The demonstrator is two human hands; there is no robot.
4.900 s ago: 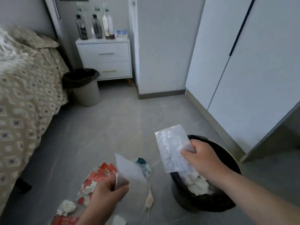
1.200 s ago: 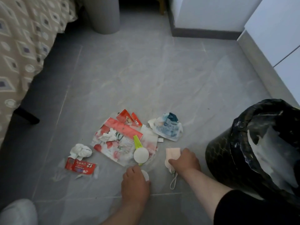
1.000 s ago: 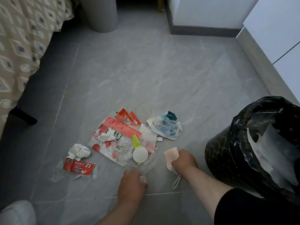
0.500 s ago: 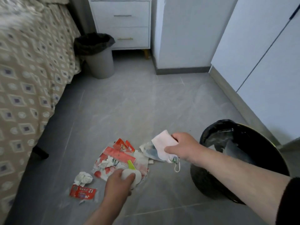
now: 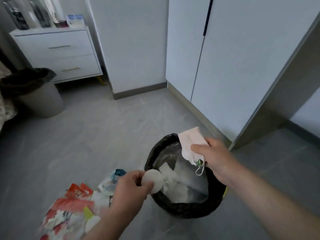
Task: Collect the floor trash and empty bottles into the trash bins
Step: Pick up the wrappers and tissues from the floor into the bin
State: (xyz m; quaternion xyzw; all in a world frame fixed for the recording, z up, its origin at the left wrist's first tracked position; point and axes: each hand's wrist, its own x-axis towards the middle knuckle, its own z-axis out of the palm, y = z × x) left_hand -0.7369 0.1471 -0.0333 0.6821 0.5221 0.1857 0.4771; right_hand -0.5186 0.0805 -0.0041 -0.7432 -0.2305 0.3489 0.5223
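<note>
In the head view, the right hand (image 5: 218,161) is pinching a pale face mask (image 5: 190,144) in its fingers (image 5: 199,148) over the far rim of the black-lined bin (image 5: 181,210). The left hand (image 5: 131,189) is pinching a white round disc (image 5: 153,178) at the bin's left rim. Red wrappers (image 5: 69,210) are lying on the floor to the left of the bin.
</note>
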